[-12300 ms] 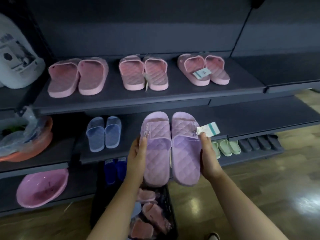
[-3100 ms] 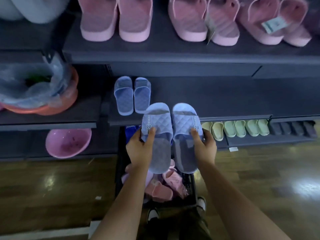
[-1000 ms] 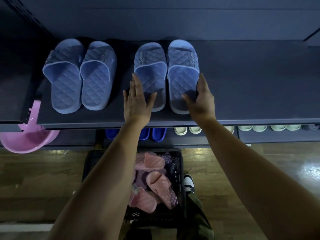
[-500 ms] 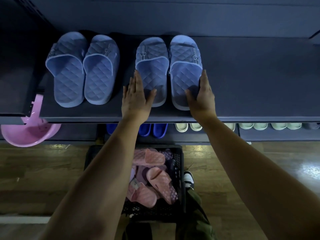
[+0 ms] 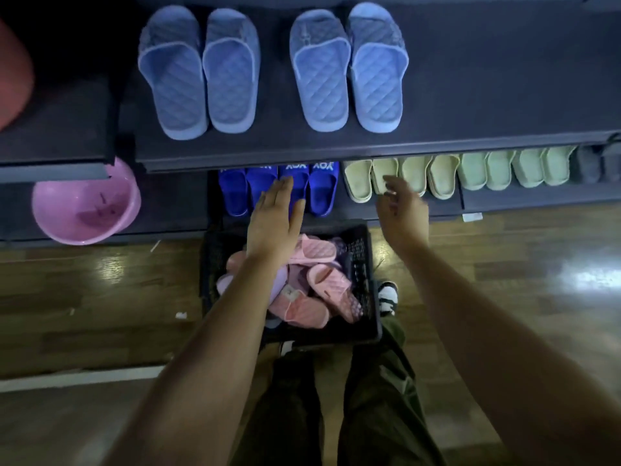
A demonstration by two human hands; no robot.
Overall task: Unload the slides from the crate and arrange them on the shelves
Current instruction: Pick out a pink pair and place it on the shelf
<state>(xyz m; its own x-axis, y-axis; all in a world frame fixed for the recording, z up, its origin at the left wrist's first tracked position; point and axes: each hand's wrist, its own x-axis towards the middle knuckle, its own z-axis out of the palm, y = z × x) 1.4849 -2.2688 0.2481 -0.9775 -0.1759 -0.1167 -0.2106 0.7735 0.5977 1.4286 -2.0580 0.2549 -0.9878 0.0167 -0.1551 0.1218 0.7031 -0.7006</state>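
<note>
**Both hands empty above the crate**

Head view. The black crate (image 5: 364, 264) sits on the wood floor, just ahead of the person's feet. Pink slides (image 5: 302, 311) are heaped loose inside it (one carries a small tag).

The left hand (image 5: 274, 223) hangs over the crate's far rim, palm down. Its fingers are straight and pressed together, the thumb set a little apart, and it holds nothing. The right hand (image 5: 401, 213) is off the crate's far right corner and blurred. Its fingers look loosely curled and slightly apart, gripping nothing.

Beyond the crate, on the lowest shelf:
- dark blue slides (image 5: 235, 193) directly behind it
- pale green slides (image 5: 437, 176) in a row off to its right
- a pink basin (image 5: 84, 210) well to its left

Above and beyond the crate is the dark upper shelf (image 5: 487, 95). It holds two pairs of light blue quilted slides, toes pointing away: the left pair (image 5: 198, 72) and the right pair (image 5: 349, 68). The two pairs stand near each other but not touching.
</note>
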